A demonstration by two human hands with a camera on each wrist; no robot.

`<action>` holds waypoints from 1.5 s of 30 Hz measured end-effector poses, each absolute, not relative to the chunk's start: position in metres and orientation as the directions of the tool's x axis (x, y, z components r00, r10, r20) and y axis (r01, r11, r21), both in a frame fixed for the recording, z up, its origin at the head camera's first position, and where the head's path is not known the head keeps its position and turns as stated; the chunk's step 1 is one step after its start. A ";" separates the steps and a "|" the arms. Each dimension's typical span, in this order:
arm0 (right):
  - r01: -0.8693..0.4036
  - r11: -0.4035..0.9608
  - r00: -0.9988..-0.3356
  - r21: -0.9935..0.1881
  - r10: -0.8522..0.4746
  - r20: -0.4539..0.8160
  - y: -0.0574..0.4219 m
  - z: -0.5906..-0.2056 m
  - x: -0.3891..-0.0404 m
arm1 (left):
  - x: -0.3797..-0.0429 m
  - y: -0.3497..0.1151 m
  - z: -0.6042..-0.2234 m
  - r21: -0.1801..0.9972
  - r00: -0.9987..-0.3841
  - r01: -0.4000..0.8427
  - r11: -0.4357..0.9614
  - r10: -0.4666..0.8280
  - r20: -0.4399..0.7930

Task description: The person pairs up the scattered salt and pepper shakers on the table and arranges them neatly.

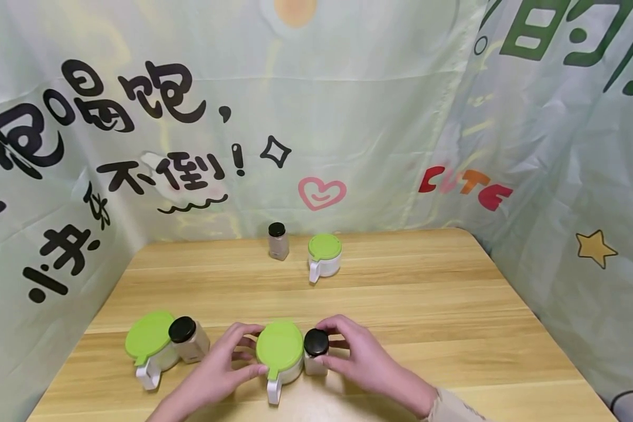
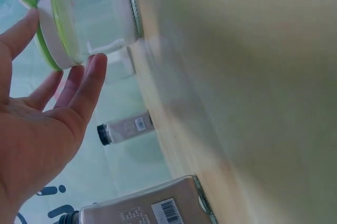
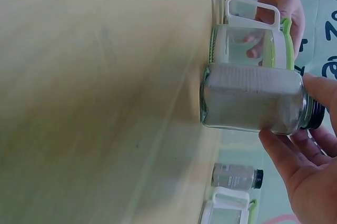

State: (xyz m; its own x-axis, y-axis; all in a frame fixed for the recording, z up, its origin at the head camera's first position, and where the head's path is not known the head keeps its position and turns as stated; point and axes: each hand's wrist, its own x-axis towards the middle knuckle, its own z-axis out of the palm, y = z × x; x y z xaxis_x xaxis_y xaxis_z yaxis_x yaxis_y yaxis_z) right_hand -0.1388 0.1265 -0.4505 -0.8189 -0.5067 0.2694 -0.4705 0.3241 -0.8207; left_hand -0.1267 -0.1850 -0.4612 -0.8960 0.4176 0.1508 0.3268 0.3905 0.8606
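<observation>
Near the front of the table stands a clear seasoning jar (image 1: 280,350) with a green lid and a white handle. My left hand (image 1: 227,363) holds it from the left, thumb at the lid's near side and fingers behind. Right beside it is a black-capped spice bottle (image 3: 253,98) with greyish-brown contents. My right hand (image 1: 361,354) grips this bottle near its cap between thumb and fingers. In the right wrist view the bottle overlaps the jar, and its base is at the tabletop.
To the left, another green-lidded jar (image 1: 150,339) stands against a second black-capped bottle (image 1: 190,340). At the back of the wooden table (image 1: 401,281) are a third bottle (image 1: 278,241) and a smaller-looking green-lidded jar (image 1: 324,255). A printed cloth (image 1: 380,117) hangs behind and around the sides.
</observation>
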 end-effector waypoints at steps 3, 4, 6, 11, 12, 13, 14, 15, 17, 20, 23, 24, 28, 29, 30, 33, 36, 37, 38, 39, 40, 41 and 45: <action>-0.479 0.316 -0.813 -0.819 -0.512 0.277 0.127 -0.451 -0.134 | -0.122 -0.185 -0.462 0.865 -0.894 0.320 0.385 0.425 0.142; -0.481 0.315 -0.812 -0.818 -0.513 0.279 0.127 -0.451 -0.132 | -0.120 -0.185 -0.462 0.868 -0.895 0.314 0.386 0.426 0.134; -0.484 0.310 -0.810 -0.818 -0.514 0.284 0.127 -0.451 -0.130 | -0.118 -0.185 -0.461 0.874 -0.897 0.296 0.386 0.426 0.116; -0.488 0.301 -0.809 -0.819 -0.509 0.295 0.126 -0.452 -0.126 | -0.115 -0.185 -0.459 0.883 -0.903 0.265 0.387 0.421 0.086; -0.490 0.299 -0.808 -0.819 -0.508 0.298 0.126 -0.452 -0.125 | -0.115 -0.185 -0.459 0.883 -0.903 0.263 0.388 0.421 0.084; -0.491 0.297 -0.808 -0.819 -0.507 0.301 0.126 -0.452 -0.124 | -0.114 -0.185 -0.459 0.882 -0.903 0.263 0.390 0.421 0.083; -0.492 0.296 -0.807 -0.819 -0.507 0.302 0.125 -0.453 -0.124 | -0.114 -0.185 -0.458 0.881 -0.903 0.264 0.393 0.422 0.083; -0.493 0.293 -0.807 -0.819 -0.507 0.304 0.125 -0.453 -0.123 | -0.114 -0.185 -0.457 0.877 -0.902 0.269 0.399 0.424 0.083; -0.489 0.291 -0.809 -0.822 -0.505 0.302 0.125 -0.453 -0.122 | -0.113 -0.186 -0.456 0.860 -0.899 0.284 0.424 0.430 0.085; -0.484 0.288 -0.810 -0.826 -0.504 0.299 0.125 -0.452 -0.121 | -0.114 -0.188 -0.453 0.821 -0.884 0.338 0.461 0.456 0.108; -0.489 0.292 -0.808 -0.822 -0.506 0.301 0.126 -0.449 -0.121 | -0.116 -0.190 -0.449 0.787 -0.866 0.386 0.480 0.482 0.131; -0.494 0.297 -0.807 -0.817 -0.506 0.304 0.126 -0.448 -0.122 | -0.117 -0.190 -0.448 0.780 -0.857 0.408 0.475 0.493 0.149; -0.522 0.326 -0.805 -0.788 -0.495 0.328 0.128 -0.443 -0.126 | -0.125 -0.189 -0.443 0.755 -0.848 0.450 0.477 0.493 0.194; -0.530 0.331 -0.805 -0.780 -0.487 0.340 0.129 -0.442 -0.128 | -0.127 -0.188 -0.442 0.745 -0.846 0.464 0.480 0.490 0.211; -0.541 0.337 -0.804 -0.771 -0.477 0.355 0.130 -0.440 -0.130 | -0.130 -0.186 -0.440 0.736 -0.847 0.471 0.485 0.481 0.225; -0.576 0.345 -0.797 -0.741 -0.440 0.414 0.134 -0.434 -0.138 | -0.141 -0.181 -0.434 0.714 -0.845 0.499 0.492 0.461 0.273; -0.616 0.351 -0.780 -0.705 -0.399 0.482 0.138 -0.429 -0.146 | -0.153 -0.172 -0.424 0.694 -0.846 0.515 0.503 0.430 0.315; -0.628 0.355 -0.773 -0.692 -0.385 0.504 0.139 -0.427 -0.149 | -0.157 -0.169 -0.421 0.687 -0.845 0.520 0.507 0.422 0.328; -0.644 0.360 -0.763 -0.676 -0.373 0.528 0.140 -0.424 -0.152 | -0.161 -0.167 -0.417 0.682 -0.845 0.523 0.512 0.413 0.338; -0.658 0.365 -0.752 -0.659 -0.363 0.550 0.140 -0.422 -0.155 | -0.165 -0.164 -0.414 0.682 -0.846 0.524 0.510 0.406 0.346; -0.669 0.372 -0.743 -0.644 -0.355 0.568 0.140 -0.419 -0.158 | -0.169 -0.162 -0.411 0.683 -0.848 0.521 0.512 0.399 0.348; -0.678 0.375 -0.735 -0.632 -0.347 0.583 0.141 -0.415 -0.161 | -0.173 -0.160 -0.408 0.684 -0.847 0.524 0.507 0.396 0.355; -0.686 0.392 -0.726 -0.613 -0.323 0.606 0.140 -0.400 -0.172 | -0.191 -0.152 -0.400 0.702 -0.844 0.529 0.478 0.381 0.377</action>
